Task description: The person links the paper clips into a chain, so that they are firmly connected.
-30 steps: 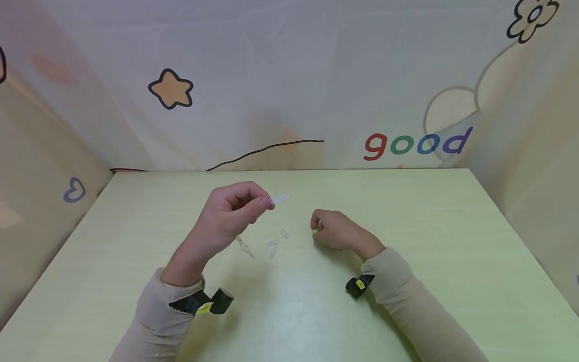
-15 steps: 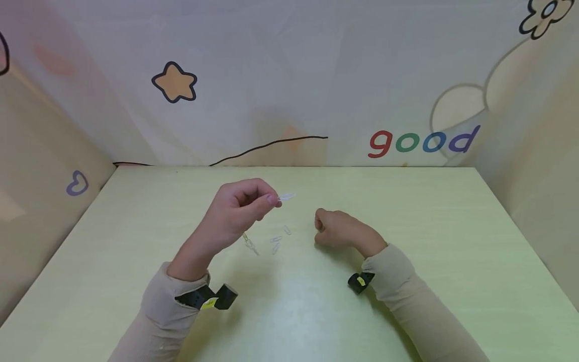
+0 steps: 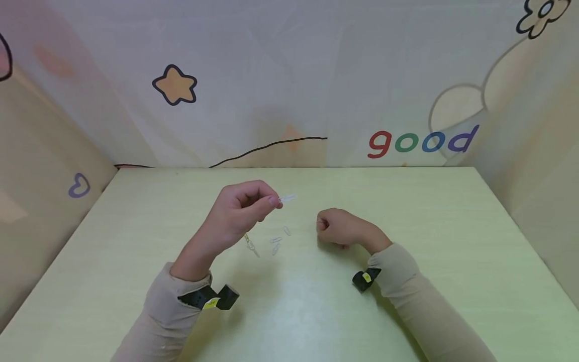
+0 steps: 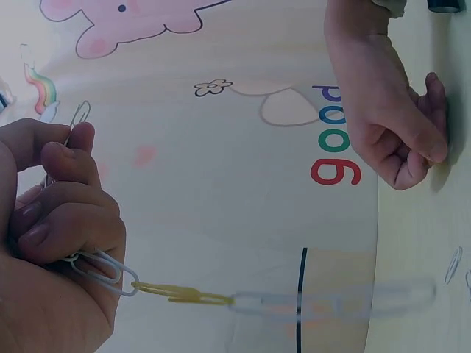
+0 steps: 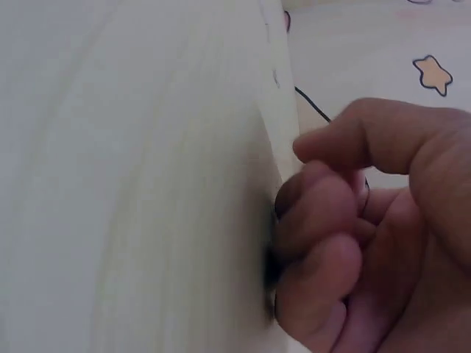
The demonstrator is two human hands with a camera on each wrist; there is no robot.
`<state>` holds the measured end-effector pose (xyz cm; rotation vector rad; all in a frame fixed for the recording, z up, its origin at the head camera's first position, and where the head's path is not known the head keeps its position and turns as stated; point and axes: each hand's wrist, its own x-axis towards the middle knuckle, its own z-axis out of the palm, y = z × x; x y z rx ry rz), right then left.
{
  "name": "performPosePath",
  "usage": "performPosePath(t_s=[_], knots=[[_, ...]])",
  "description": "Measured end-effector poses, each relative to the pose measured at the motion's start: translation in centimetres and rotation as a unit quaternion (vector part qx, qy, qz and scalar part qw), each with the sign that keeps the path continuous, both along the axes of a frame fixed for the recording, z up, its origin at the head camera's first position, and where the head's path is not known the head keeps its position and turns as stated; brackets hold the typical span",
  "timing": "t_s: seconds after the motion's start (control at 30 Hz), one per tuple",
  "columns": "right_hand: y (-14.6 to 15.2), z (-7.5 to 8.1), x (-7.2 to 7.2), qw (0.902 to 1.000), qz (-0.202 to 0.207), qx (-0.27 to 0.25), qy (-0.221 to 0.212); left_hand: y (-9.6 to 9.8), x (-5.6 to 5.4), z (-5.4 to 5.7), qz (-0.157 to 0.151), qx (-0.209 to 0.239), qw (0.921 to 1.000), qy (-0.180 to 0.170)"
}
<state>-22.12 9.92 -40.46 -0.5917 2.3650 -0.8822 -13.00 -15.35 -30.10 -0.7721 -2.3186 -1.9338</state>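
Note:
My left hand (image 3: 235, 216) is raised over the table, pinching a white paper clip (image 3: 288, 198) between thumb and forefinger. From the curled lower fingers hangs a paper clip chain (image 4: 184, 294) with white and yellow links; its low end blurs in the left wrist view. Three loose paper clips (image 3: 276, 240) lie on the table between the hands. My right hand (image 3: 344, 226) is low at the tabletop, to the right of them. In the right wrist view its fingers (image 5: 316, 213) are curled, with nothing seen between them.
The pale wooden table (image 3: 429, 241) ends at a printed cloth backdrop (image 3: 289, 90) with a star, a flower and the word "good". Cloth also borders both sides. Each sleeve cuff carries a black wrist camera (image 3: 227, 297).
The right hand's fingers have curled in more, and that hand has shifted slightly right. The left hand keeps its pinch and has moved slightly right in the view, which itself shifted a little.

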Motion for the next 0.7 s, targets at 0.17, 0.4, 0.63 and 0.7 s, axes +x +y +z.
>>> performPosePath(t_s=[0.17, 0.4, 0.63, 0.7], knots=[[0.8, -0.1, -0.3, 0.9967, 0.014, -0.069, -0.041, 0.0, 0.1, -0.2, -0.003, 0.005, 0.9999, -0.011], [1.2, 2.0, 0.3, 0.9744, 0.008, -0.207, -0.088, 0.0, 0.1, -0.4, -0.003, -0.002, 1.0000, -0.006], [0.7, 4.7, 1.5, 0.9457, -0.018, -0.318, -0.068, 0.1, 0.0, -0.3, -0.003, -0.019, 0.9998, 0.004], [0.5, 5.2, 1.9, 0.9352, -0.026, -0.349, -0.056, 0.1, 0.0, -0.3, -0.003, -0.027, 0.9996, 0.007]])
